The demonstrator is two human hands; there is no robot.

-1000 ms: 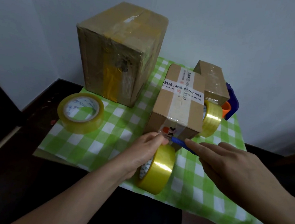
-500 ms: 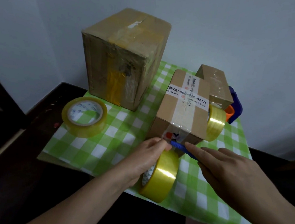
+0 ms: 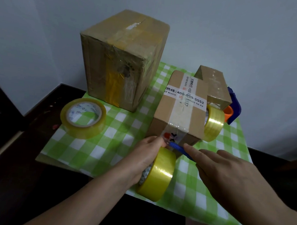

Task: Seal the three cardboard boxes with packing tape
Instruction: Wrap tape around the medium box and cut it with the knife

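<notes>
On cloth [image 3: 106, 144]: 3 boxes [image 3: 178, 107], 3 rolls [image 3: 83, 118] | L hand [image 3: 146, 156] grips roll, R hand [image 3: 226, 170] prob. blue cutter [image 3: 177, 147]

We see a dark counter [image 3: 14, 181] under a green checked cloth [image 3: 118, 127]. On the cloth stand three cardboard boxes: large [image 3: 119, 60], medium [image 3: 180, 107], small [image 3: 213, 85]; a tape roll [image 3: 83, 118] lies flat.

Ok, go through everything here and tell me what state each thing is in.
Large box: upright, taped shut.
Middle box: taped, strip running down its front.
Small box: taped shut.
Flat roll: lying flat, untouched.
Held roll: on edge, left hand.
Blue cutter: right hand, at the tape.
</notes>
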